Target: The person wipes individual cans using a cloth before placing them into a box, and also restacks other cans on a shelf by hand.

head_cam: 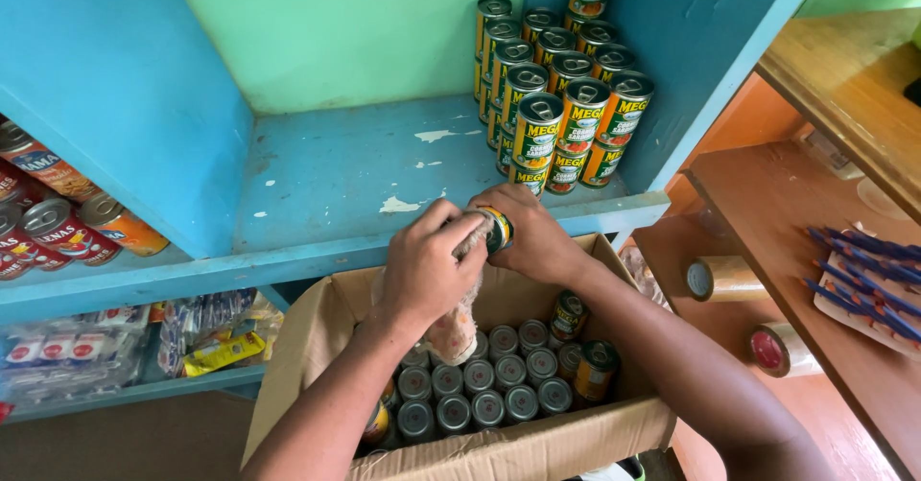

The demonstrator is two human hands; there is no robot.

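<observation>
Both my hands, left hand [422,265] with a cloth [459,323] and right hand [532,236], grip one can [496,229] above the box [537,443], some cans already stacked on the shelf [336,169], many left inside.

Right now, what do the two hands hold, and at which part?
The right hand grips one can, lying sideways, around its body. The left hand presses a cloth against the can's end; the cloth hangs down over the cardboard box.
</observation>
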